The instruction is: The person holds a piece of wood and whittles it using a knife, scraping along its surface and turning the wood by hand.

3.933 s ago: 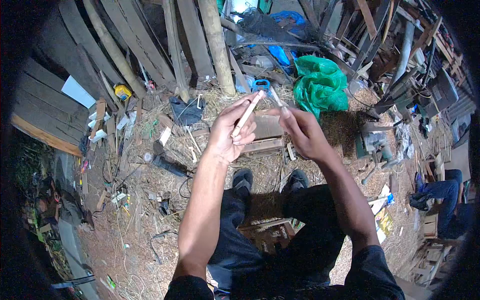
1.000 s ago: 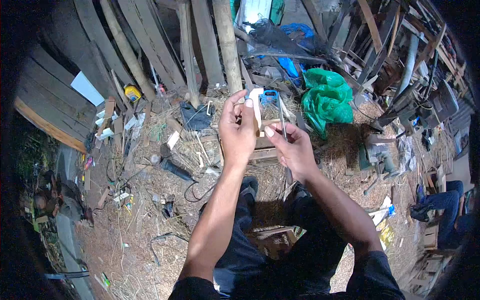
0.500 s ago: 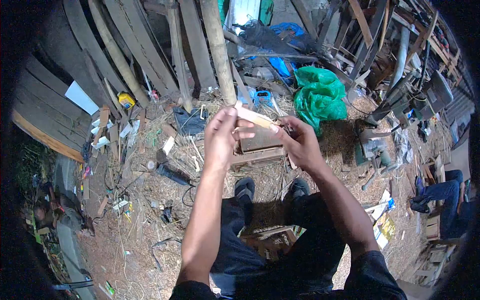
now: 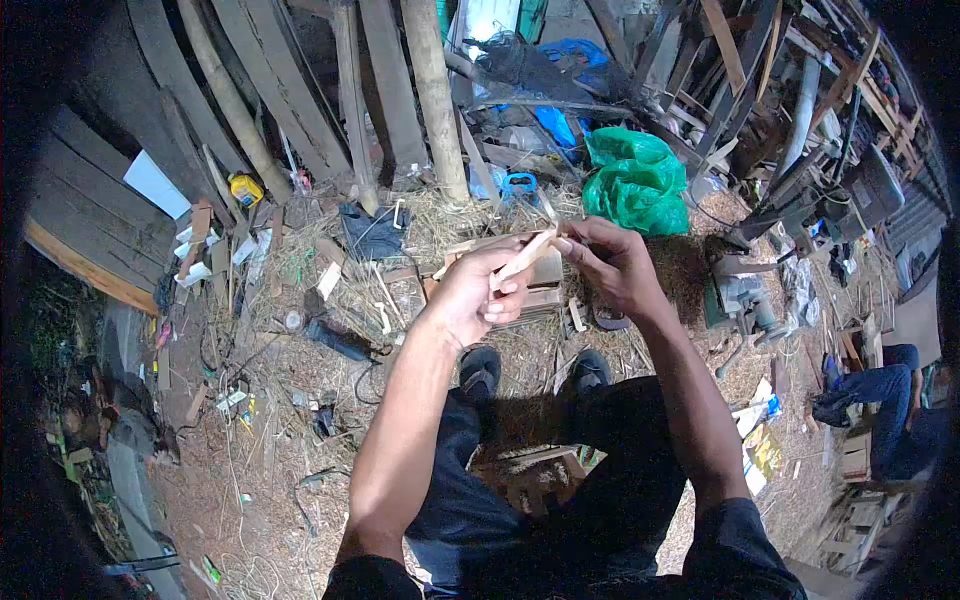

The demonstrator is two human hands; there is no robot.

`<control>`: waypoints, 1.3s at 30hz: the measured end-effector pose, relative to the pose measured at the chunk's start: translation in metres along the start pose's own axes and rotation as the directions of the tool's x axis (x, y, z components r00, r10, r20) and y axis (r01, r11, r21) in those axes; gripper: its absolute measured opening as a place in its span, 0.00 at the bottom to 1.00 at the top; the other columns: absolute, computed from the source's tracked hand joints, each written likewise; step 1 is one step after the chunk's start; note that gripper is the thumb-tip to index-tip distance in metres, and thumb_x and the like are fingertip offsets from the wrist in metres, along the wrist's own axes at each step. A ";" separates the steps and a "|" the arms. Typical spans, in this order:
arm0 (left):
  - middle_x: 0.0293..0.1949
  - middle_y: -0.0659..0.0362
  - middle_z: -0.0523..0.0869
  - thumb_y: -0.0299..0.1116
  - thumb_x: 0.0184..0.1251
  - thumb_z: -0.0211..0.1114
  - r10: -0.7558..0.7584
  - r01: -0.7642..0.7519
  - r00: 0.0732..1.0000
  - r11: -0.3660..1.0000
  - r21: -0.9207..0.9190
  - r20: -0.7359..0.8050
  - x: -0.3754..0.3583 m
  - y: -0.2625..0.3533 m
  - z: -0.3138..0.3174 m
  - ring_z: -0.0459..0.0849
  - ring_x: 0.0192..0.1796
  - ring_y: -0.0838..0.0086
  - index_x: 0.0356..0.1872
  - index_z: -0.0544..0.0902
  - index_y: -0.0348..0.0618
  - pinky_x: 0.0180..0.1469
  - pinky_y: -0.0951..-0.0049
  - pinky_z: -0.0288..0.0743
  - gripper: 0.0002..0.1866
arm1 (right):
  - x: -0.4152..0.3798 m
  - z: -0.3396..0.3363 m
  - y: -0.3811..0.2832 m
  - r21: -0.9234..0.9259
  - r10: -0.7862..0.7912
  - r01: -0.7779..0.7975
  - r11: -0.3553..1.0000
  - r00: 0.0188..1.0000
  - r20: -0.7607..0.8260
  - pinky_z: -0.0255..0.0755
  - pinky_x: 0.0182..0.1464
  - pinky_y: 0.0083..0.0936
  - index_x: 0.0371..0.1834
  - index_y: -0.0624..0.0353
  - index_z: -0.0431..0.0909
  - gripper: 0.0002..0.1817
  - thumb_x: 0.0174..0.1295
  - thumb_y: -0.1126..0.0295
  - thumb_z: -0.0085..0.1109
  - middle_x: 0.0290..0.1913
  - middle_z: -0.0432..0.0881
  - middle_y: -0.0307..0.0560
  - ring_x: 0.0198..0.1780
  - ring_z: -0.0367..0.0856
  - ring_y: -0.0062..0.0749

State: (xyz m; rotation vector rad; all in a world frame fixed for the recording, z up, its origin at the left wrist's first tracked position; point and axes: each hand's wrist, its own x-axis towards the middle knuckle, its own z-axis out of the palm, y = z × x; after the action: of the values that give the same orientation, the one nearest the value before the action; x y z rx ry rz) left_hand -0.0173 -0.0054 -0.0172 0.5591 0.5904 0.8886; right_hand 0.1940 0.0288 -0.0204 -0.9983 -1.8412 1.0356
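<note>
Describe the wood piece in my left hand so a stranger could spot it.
Start at the big green plastic bag. Toward the picture's left, the left hand holds a short pale stick. Unlike the wood scraps on the ground, it is held up.

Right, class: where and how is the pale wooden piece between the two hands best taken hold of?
Probably with the grip on the near, lower part of the wooden piece, coming from the left as the left hand does. It is long and narrow and slants up toward the right hand, so this leaves its far end accessible.
</note>
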 end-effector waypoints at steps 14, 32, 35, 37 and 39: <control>0.20 0.66 0.68 0.32 0.75 0.44 0.330 -0.345 0.928 0.937 -0.060 -0.172 0.008 0.003 0.000 0.64 0.18 0.81 0.67 0.67 0.42 0.22 0.80 0.60 0.21 | -0.016 0.020 -0.015 -0.326 -0.261 0.275 0.905 0.962 0.086 0.72 0.33 0.36 0.66 0.47 0.73 0.29 0.59 0.80 0.56 0.28 0.76 0.52 0.26 0.76 0.44; 0.20 0.68 0.70 0.33 0.76 0.41 0.589 -0.553 0.734 0.807 0.206 -0.338 0.022 0.005 0.027 0.59 0.15 0.87 0.65 0.70 0.32 0.16 0.84 0.50 0.23 | -0.008 0.028 -0.016 -0.415 -0.261 0.268 0.870 0.962 0.074 0.75 0.29 0.36 0.67 0.33 0.72 0.34 0.56 0.79 0.57 0.31 0.77 0.48 0.27 0.80 0.41; 0.19 0.69 0.67 0.34 0.77 0.41 0.591 -0.584 0.736 0.801 0.131 -0.330 0.022 0.002 0.027 0.57 0.15 0.87 0.65 0.69 0.32 0.16 0.84 0.50 0.23 | -0.007 0.028 -0.017 -0.421 -0.287 0.284 0.861 0.956 0.057 0.75 0.29 0.36 0.67 0.33 0.72 0.35 0.55 0.79 0.58 0.31 0.77 0.48 0.26 0.80 0.41; 0.19 0.70 0.65 0.33 0.77 0.40 0.594 -0.598 0.737 0.796 0.099 -0.323 0.022 0.000 0.026 0.57 0.16 0.87 0.66 0.68 0.31 0.16 0.84 0.50 0.23 | -0.007 0.026 -0.019 -0.444 -0.294 0.285 0.850 0.955 0.049 0.75 0.29 0.36 0.66 0.33 0.73 0.35 0.54 0.79 0.59 0.31 0.77 0.47 0.26 0.80 0.40; 0.24 0.66 0.72 0.33 0.77 0.42 0.603 -0.609 0.750 0.790 0.074 -0.270 0.022 -0.003 0.019 0.59 0.17 0.87 0.65 0.69 0.33 0.17 0.83 0.52 0.22 | -0.008 0.025 -0.021 -0.484 -0.294 0.279 0.829 0.955 0.046 0.75 0.29 0.36 0.66 0.33 0.73 0.35 0.53 0.79 0.59 0.31 0.76 0.47 0.26 0.79 0.40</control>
State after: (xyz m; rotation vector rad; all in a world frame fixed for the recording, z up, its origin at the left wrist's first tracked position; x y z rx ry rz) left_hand 0.0081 0.0076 -0.0105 0.6246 0.6656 1.6180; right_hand 0.1700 0.0076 -0.0128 -0.9641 -2.2002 0.3722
